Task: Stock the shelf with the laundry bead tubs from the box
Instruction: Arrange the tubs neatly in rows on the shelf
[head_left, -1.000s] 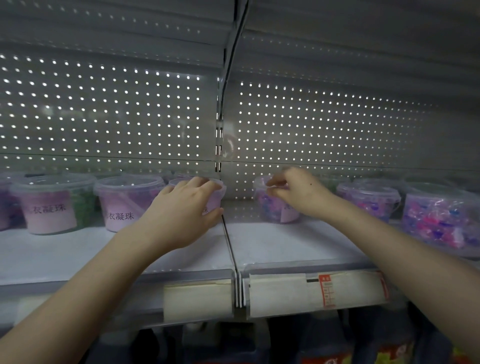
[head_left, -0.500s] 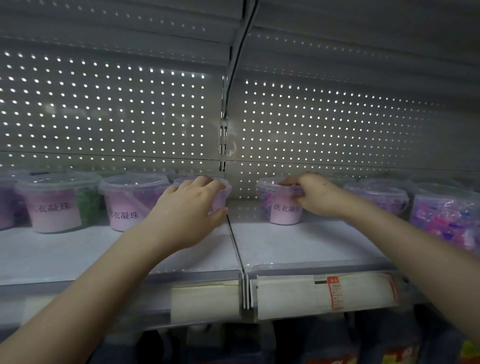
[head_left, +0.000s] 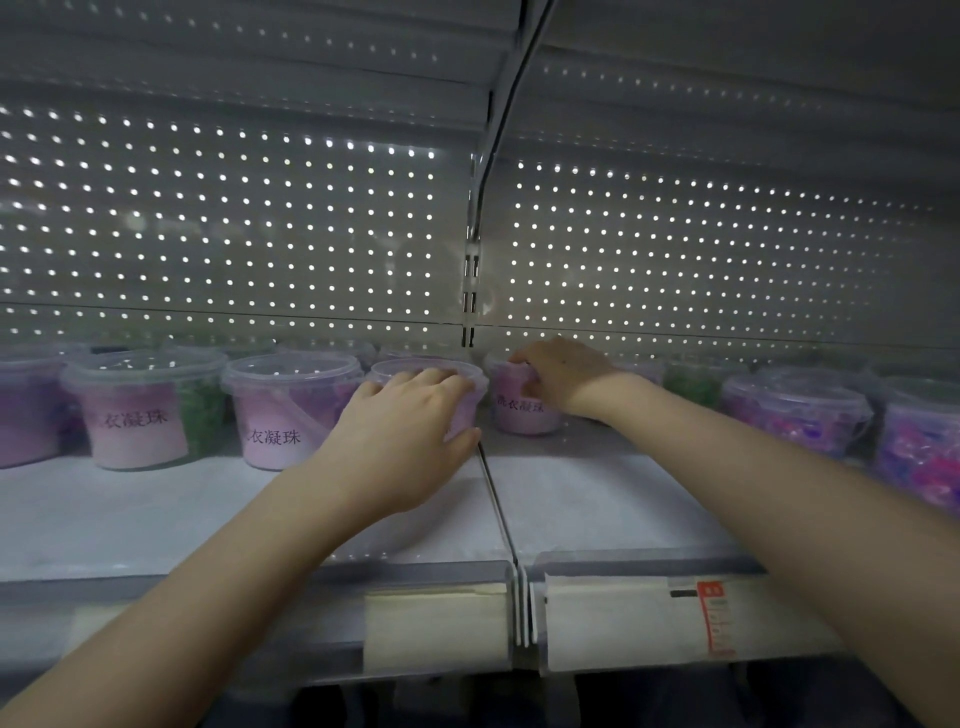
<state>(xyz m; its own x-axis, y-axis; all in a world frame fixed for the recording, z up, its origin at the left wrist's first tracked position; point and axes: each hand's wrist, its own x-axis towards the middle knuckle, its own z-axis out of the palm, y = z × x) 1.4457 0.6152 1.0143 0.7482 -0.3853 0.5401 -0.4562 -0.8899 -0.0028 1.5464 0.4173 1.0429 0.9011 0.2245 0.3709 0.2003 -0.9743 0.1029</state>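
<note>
Both my hands reach onto a white shelf (head_left: 260, 514). My left hand (head_left: 410, 431) grips a clear tub of purple laundry beads (head_left: 467, 376) just left of the shelf seam, fingers over its lid and thumb at its side. My right hand (head_left: 561, 376) holds another tub with a pink label (head_left: 519, 410) just right of the seam, fingers curled over its rim. Both tubs stand upright on the shelf. The box is out of view.
Several more bead tubs line the back: a green one (head_left: 145, 410) and a purple one (head_left: 280, 410) at left, purple and green ones (head_left: 795, 410) at right. A perforated back panel (head_left: 260, 234) rises behind. Price-tag strips (head_left: 623, 618) run along the shelf's front edge.
My right hand has turned its tub so the pink label faces front and has pushed it a little further back. My left hand has stayed on its tub.
</note>
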